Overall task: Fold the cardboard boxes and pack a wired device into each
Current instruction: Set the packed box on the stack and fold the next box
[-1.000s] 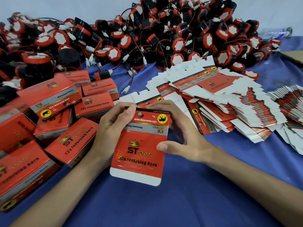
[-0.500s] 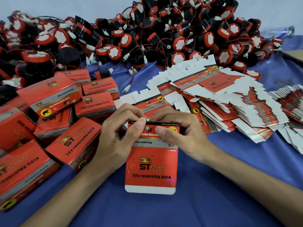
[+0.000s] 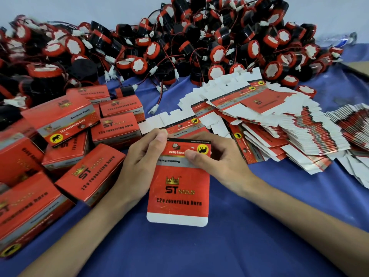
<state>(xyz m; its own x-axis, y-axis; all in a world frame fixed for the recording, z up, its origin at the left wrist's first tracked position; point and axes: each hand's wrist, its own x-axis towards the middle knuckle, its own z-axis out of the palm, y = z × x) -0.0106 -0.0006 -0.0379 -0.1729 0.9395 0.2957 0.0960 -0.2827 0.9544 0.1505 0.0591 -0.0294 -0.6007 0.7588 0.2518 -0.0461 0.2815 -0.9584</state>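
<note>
Cardboard box (image 3: 177, 188) (flat, red) pinched near top between left hand (image 3: 139, 162) and right hand (image 3: 219, 164), thumbs on front.

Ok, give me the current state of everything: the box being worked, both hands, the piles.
Held box: gripped at its far end, white near flap sticking out untucked.
Left hand: grips the box's far left corner.
Right hand: grips the far right, thumb on top.
Finished boxes: folded, closed, piled left.
Flat blanks: unfolded, fanned right.
Wired horns: loose, heaped behind.
</note>
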